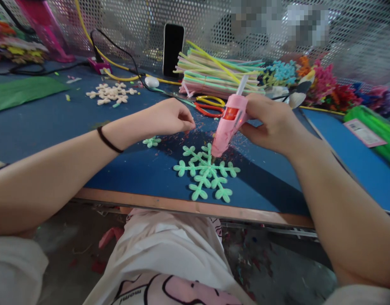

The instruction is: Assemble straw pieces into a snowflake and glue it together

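A pink hot glue gun (pixel 226 127) is gripped in my right hand (pixel 271 120), tilted nose-down, with a clear glue stick (pixel 242 84) poking out of its top. Its nozzle is at the middle of a mint-green pipe-cleaner snowflake (pixel 203 180), which lies flat near the table's front edge. I cannot tell whether the tip touches it. My left hand (pixel 177 116) hovers above and left of the snowflake, its fingers curled in with nothing visible in them. A small mint-green pipe-cleaner flower (pixel 152 141) lies below my left wrist.
Scissors (pixel 210 106) with red and yellow handles lie behind my hands, before a pile of pipe cleaners (pixel 214 72). A phone (pixel 173 50) stands against the mesh. A cream snowflake (pixel 110 93) lies left, near cables. Green packaged pipe cleaners (pixel 372 131) are at right.
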`<state>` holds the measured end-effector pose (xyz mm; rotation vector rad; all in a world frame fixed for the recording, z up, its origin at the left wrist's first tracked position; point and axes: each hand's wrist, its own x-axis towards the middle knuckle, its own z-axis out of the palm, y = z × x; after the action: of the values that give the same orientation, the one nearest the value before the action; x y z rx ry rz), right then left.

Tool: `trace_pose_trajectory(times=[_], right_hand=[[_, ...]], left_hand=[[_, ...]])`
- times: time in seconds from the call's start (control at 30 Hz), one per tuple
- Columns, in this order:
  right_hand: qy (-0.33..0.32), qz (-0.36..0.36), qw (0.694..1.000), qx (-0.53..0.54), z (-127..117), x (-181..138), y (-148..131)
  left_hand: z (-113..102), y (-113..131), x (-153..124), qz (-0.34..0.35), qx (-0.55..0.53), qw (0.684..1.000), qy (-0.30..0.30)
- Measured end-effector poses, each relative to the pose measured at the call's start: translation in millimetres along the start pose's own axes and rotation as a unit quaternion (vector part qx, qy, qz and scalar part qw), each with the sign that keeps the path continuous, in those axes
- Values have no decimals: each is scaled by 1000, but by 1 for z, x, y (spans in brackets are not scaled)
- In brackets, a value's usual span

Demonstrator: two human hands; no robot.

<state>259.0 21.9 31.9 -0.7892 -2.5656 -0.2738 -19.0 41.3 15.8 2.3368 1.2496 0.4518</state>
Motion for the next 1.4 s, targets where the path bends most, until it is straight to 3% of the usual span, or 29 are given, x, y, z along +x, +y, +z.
trace_pose_trajectory(times=[0.53,0.73,1.4], right_hand=[[10,-20,1000,-18,2,0,-2],[44,-62,997,-10,5,1,1],[31,-69,997,-9,3,1,4]], left_hand=[[-1,0,0,8,13,1000,-22],[-1,0,0,-4,23,999,-28],[-2,0,0,-7,21,999,-41]])
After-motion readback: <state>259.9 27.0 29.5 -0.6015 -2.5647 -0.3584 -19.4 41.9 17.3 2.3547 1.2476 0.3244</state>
